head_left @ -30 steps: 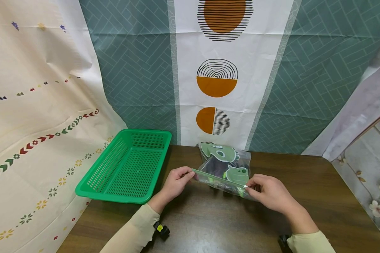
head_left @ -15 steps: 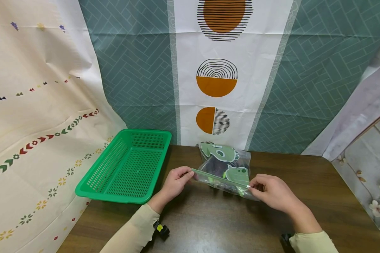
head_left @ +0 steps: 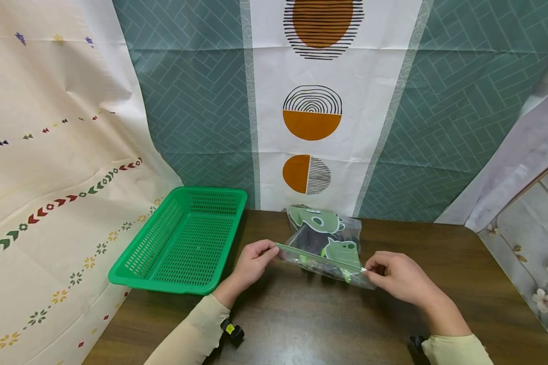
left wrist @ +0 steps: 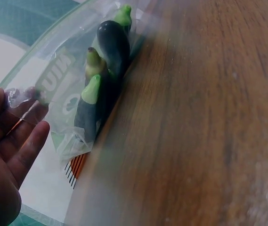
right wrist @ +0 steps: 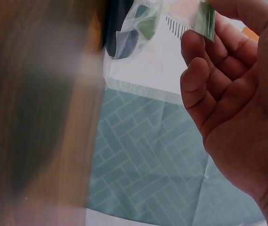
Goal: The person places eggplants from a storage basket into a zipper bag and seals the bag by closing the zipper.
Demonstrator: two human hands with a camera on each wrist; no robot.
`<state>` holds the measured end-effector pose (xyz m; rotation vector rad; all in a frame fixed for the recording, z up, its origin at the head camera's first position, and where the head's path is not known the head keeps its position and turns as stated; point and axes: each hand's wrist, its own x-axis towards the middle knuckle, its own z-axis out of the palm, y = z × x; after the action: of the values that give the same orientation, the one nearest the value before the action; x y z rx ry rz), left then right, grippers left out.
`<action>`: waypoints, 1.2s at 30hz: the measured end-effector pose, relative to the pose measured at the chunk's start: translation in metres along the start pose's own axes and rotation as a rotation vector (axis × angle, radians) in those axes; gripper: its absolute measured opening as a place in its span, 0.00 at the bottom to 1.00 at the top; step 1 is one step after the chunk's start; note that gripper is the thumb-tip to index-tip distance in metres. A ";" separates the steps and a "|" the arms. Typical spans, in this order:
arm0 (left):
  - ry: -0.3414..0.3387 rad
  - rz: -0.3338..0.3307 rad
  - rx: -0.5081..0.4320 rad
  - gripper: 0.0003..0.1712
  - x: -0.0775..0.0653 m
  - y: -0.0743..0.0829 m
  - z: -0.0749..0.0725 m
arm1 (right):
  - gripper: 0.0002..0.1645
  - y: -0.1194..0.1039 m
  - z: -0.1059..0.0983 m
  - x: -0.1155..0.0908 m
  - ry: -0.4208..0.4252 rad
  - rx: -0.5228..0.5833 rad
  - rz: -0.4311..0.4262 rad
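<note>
A clear zip bag [head_left: 342, 252] with pale green prints and a green zip strip along its near edge lies on the table's far side. Inside it are several dark eggplants [left wrist: 114, 44] with green stems, seen through the plastic in the left wrist view. My left hand [head_left: 252, 264] pinches the left end of the zip edge between thumb and fingers. At the right end, my right hand [head_left: 399, 280] pinches the strip near its corner. In the right wrist view a green strip end [right wrist: 206, 22] shows between the thumb and fingers.
To the left of the bag stands a green plastic basket [head_left: 173, 287] with slatted sides. The brown wooden table [head_left: 301, 319] ends at a patterned curtain [head_left: 205, 101] behind the bag. A cream cloth [head_left: 73, 167] hangs along the left.
My right hand has slid slightly to the right along the zip strip towards the bag's corner. My left hand and the bag stay almost still.
</note>
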<state>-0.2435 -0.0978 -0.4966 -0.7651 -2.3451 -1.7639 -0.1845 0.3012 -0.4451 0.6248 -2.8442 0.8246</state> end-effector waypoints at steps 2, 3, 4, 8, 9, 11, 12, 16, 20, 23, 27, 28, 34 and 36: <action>0.000 -0.001 0.000 0.11 0.000 0.000 0.000 | 0.08 0.001 -0.001 0.000 -0.008 -0.001 0.007; 0.000 -0.002 0.001 0.11 0.000 0.000 0.000 | 0.08 0.002 -0.001 -0.001 -0.010 -0.001 0.010; 0.000 -0.002 0.002 0.11 0.000 0.000 0.000 | 0.08 0.003 -0.001 -0.001 -0.013 -0.001 0.013; 0.002 0.002 0.002 0.11 0.000 0.000 0.000 | 0.08 0.005 -0.002 -0.001 -0.011 0.005 0.025; 0.003 0.002 0.001 0.11 0.000 0.000 0.000 | 0.08 0.006 -0.003 -0.002 -0.010 0.008 0.028; 0.003 0.003 -0.002 0.11 0.000 0.001 0.000 | 0.07 0.007 -0.003 -0.002 -0.009 0.012 0.034; 0.003 0.003 -0.003 0.11 0.000 0.001 0.000 | 0.07 0.008 -0.004 -0.002 -0.009 0.015 0.038; 0.002 0.005 0.001 0.11 0.000 0.001 0.000 | 0.07 0.009 -0.006 -0.004 -0.006 0.015 0.045; 0.000 0.004 -0.004 0.12 0.000 0.001 0.000 | 0.08 0.010 -0.009 -0.005 0.001 0.017 0.047; 0.000 0.000 -0.008 0.12 0.000 0.002 0.000 | 0.08 0.010 -0.010 -0.006 0.003 0.019 0.055; 0.001 0.001 -0.008 0.12 0.000 0.001 0.000 | 0.08 0.011 -0.012 -0.006 0.006 0.019 0.063; 0.002 0.004 -0.007 0.12 0.000 0.000 0.000 | 0.08 0.012 -0.012 -0.006 0.008 0.019 0.062; 0.011 -0.004 -0.007 0.12 0.001 0.000 -0.001 | 0.08 0.015 -0.016 -0.008 0.023 0.026 0.054; 0.011 -0.011 -0.015 0.12 0.001 0.001 -0.001 | 0.08 0.015 -0.017 -0.009 0.025 0.027 0.061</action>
<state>-0.2438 -0.0983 -0.4956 -0.7438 -2.3365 -1.7879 -0.1826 0.3244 -0.4400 0.5297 -2.8471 0.8749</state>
